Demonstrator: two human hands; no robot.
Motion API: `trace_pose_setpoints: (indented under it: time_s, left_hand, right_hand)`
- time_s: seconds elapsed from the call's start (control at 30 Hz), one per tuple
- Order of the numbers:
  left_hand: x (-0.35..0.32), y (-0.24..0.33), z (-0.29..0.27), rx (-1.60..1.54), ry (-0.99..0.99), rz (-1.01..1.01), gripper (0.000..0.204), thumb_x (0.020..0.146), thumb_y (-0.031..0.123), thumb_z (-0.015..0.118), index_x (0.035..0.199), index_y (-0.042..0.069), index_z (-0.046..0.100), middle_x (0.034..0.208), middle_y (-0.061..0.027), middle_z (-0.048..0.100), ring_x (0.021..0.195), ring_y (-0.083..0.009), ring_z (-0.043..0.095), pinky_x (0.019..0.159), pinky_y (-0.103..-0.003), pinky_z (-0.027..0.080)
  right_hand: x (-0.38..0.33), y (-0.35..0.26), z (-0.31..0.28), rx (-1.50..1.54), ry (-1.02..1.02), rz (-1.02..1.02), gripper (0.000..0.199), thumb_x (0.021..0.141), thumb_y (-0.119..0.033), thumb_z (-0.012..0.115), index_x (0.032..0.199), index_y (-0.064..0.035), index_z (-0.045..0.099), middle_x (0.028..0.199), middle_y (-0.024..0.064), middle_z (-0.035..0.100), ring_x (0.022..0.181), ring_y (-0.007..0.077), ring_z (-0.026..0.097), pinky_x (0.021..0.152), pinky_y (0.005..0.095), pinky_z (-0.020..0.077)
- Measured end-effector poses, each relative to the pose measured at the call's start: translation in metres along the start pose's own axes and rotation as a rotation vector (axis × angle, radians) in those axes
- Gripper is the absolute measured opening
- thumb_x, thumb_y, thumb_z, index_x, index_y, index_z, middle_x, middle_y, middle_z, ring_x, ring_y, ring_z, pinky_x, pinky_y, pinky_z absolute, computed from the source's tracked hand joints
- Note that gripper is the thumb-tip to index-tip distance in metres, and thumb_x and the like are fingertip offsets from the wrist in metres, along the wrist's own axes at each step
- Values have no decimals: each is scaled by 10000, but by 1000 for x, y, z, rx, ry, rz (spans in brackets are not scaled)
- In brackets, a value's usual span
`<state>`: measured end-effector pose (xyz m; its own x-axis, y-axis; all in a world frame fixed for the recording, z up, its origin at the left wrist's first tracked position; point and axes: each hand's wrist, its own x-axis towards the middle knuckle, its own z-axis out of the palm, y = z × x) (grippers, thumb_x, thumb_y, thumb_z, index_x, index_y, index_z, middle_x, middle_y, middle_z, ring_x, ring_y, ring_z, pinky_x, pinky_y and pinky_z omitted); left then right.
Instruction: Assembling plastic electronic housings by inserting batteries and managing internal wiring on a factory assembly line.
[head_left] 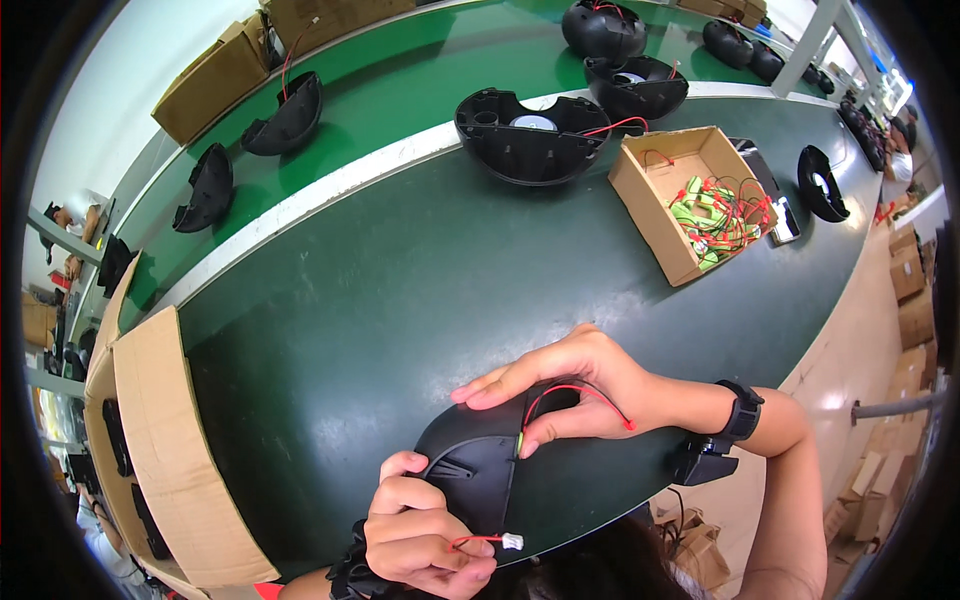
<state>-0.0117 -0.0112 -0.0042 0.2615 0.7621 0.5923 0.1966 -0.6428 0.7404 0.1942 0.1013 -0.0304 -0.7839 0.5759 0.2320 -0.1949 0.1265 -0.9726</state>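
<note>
Your left hand (425, 530) pinches a red wire with a white connector (511, 541) at the near edge of the green table (400, 290). Your right hand (575, 390) grips the black shell (475, 465) there. Farther off sits a cardboard box (665, 195) of green battery packs (705, 215).

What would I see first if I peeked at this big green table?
Probably the two hands at the bottom: the right hand lies over a black curved shell, and the left hand pinches a thin red wire with a small white plug. Next, the open cardboard box at the upper right, full of bright green packs with red wires.
</note>
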Motion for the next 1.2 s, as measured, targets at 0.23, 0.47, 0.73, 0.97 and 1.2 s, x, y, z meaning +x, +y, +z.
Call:
trace_pose_setpoints:
  time_s: [0.23, 0.47, 0.73, 0.97, 1.2]
  left_hand:
    - [-6, -9, 1, 163, -60, -46, 311, 607, 141, 791, 524, 182, 495, 608, 118, 616, 715, -145, 470, 996, -432, 297]
    - [-3, 2, 0, 345, 5, -90, 329, 668, 131, 777, 539, 149, 475, 582, 58, 584, 950, -271, 658, 1026, -452, 304]
    - [0, 5, -1, 317, -83, 63, 261, 701, 7, 637, 554, 77, 434, 622, -78, 574, 924, -329, 672, 928, -425, 441]
    - [0, 3, 0, 251, -71, 37, 232, 685, 0, 667, 566, 51, 475, 590, -58, 551, 686, -240, 622, 826, -379, 489]
    - [-8, 6, 3, 275, 5, 2, 252, 790, 87, 640, 581, 114, 503, 571, -1, 559, 593, -168, 543, 753, -366, 441]
  right_hand:
    - [5, -16, 0, -703, 203, -343, 362, 742, -124, 745, 1070, -13, 639, 1010, 112, 667, 810, 243, 654, 745, 324, 531]
    - [-26, -62, 15, -1164, 26, -419, 207, 686, -107, 666, 859, 0, 629, 780, 53, 582, 639, 161, 586, 528, 250, 471]
    - [8, -58, 41, -726, -163, -488, 126, 745, -113, 577, 782, -16, 506, 693, 75, 485, 634, 214, 542, 534, 331, 451]
    - [18, -66, 24, -720, -170, -358, 157, 745, -98, 637, 865, -46, 551, 796, 76, 543, 730, 228, 566, 593, 345, 450]
    - [18, -51, -1, -601, -83, -243, 391, 697, -44, 698, 1074, -46, 594, 1149, 132, 553, 1045, 297, 542, 856, 382, 455]
